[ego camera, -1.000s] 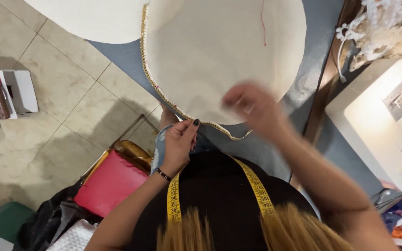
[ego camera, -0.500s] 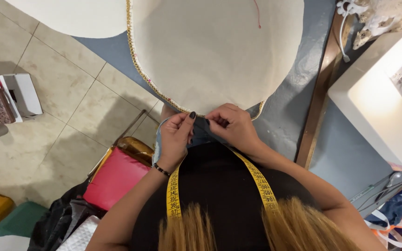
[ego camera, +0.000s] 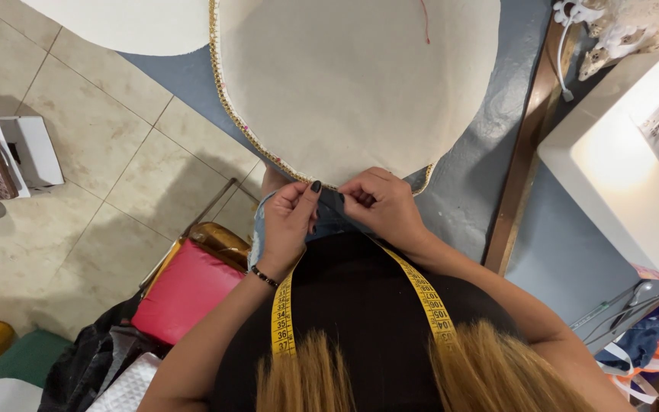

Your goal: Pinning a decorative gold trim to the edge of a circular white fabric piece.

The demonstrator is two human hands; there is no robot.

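A large round cream fabric piece [ego camera: 360, 84] with a gold beaded trim [ego camera: 232, 114] along its left edge lies on a blue-grey table [ego camera: 467, 191]. My left hand [ego camera: 287, 221] and my right hand [ego camera: 379, 204] meet at the fabric's near edge, fingers pinched together on the trim or something very small there. A yellow tape measure [ego camera: 284, 313] hangs round my neck over a black top.
A white sewing machine [ego camera: 627, 168] stands at the right behind a wooden table edge [ego camera: 528, 152]. A second cream fabric piece [ego camera: 131, 23] lies top left. On the tiled floor are a white box [ego camera: 28, 152], a red cushion [ego camera: 188, 294] and bags.
My right hand came down from above the fabric to join the left at the near edge. The view shifted slightly; the hands now pinch close together.
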